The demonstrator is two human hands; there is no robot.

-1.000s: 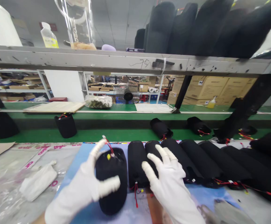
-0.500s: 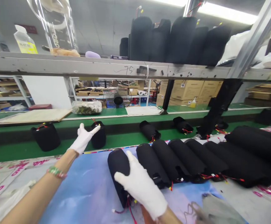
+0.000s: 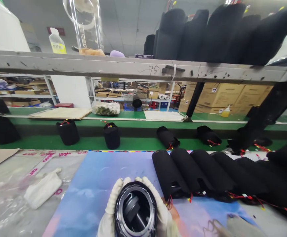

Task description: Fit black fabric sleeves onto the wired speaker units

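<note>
Left hand [image 3: 109,212] and right hand [image 3: 161,210], lower centre, clasp a black, grey-rimmed plastic-looking cylinder [image 3: 120,210]; fingers wrap it. Opposition presumably steadies it.

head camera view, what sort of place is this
Probably a factory assembly area: a row of matching black cylinders, a long green work surface running across, and stacked cardboard boxes behind.

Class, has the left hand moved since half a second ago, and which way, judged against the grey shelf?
Yes: the left hand has drawn back toward the person, farther from the grey shelf.
</note>
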